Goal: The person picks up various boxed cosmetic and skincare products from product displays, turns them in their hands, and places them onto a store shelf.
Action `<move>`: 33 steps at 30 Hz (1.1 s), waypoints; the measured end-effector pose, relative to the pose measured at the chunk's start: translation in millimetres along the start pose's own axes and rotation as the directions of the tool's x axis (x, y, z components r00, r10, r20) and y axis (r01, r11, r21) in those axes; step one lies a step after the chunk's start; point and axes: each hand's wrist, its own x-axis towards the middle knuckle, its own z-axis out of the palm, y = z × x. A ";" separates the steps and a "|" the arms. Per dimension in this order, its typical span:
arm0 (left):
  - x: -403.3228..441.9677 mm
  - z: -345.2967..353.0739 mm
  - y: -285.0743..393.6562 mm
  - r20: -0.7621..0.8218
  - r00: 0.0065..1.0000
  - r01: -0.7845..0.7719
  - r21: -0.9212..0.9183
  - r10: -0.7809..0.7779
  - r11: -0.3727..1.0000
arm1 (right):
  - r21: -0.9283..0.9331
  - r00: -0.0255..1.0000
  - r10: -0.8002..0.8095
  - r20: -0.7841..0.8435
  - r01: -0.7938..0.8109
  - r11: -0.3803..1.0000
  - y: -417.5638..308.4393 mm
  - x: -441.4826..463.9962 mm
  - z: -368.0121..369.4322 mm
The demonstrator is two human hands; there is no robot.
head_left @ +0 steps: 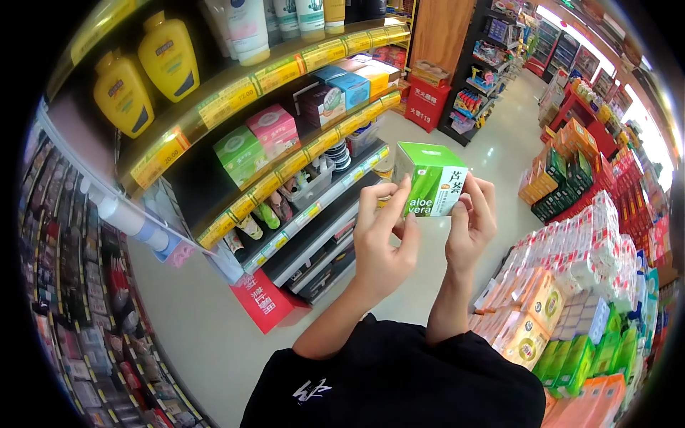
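Observation:
A green and white aloe vera box point(430, 180) is held up in front of me, above the aisle floor. My left hand point(385, 239) grips its left side with the fingers bent against the edge. On the other side, my right hand point(471, 221) pinches the box's right edge. The bright green top and two printed faces of the box show; its back and underside are hidden. On the shelf to the left stand a similar green box point(241, 155) and a pink box point(272, 132).
Yellow bottles point(168, 57) line the upper shelf, above yellow price strips point(235, 101). A red box point(267, 299) stands at the shelf's foot. Wrapped tissue packs point(571, 246) are stacked on the right. Farther back is a red fire cabinet point(427, 103) beside a dark rack.

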 end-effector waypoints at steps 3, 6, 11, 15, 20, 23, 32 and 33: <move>1.1 -1.2 -2.5 0.013 1.000 0.005 -0.008 -0.005 1.000 | -0.008 1.000 0.005 0.007 -0.005 1.000 1.8 -0.1 0.9; 1.6 -3.3 -7.3 0.025 1.000 0.017 0.003 -0.017 1.000 | 0.000 1.000 0.025 0.020 -0.025 1.000 2.7 0.1 1.5; 3.1 -6.3 -12.3 0.012 0.997 0.080 -0.012 -0.080 0.997 | 0.022 0.995 0.081 0.050 -0.082 0.996 0.9 1.8 6.6; 4.6 -12.7 -22.2 -0.009 0.994 0.105 -0.046 -0.106 0.993 | 0.035 0.995 0.075 0.065 -0.077 0.996 1.5 3.3 16.9; 8.0 -20.4 -25.7 -0.025 0.989 0.145 -0.053 -0.147 0.988 | 0.005 0.995 0.040 0.093 -0.040 0.999 2.2 6.8 27.4; 11.1 -23.8 -30.4 -0.031 0.988 0.152 -0.065 -0.154 0.986 | -0.022 0.993 0.038 0.109 -0.035 0.999 1.4 9.5 33.0; 21.7 -53.8 -52.6 0.044 0.990 0.140 -0.114 -0.136 0.983 | -0.076 0.990 0.116 0.082 -0.110 0.991 -1.2 0.8 64.6; 22.7 -58.3 -56.4 0.049 0.987 0.156 -0.143 -0.150 0.977 | -0.091 0.990 0.118 0.080 -0.111 0.990 -3.8 0.4 69.8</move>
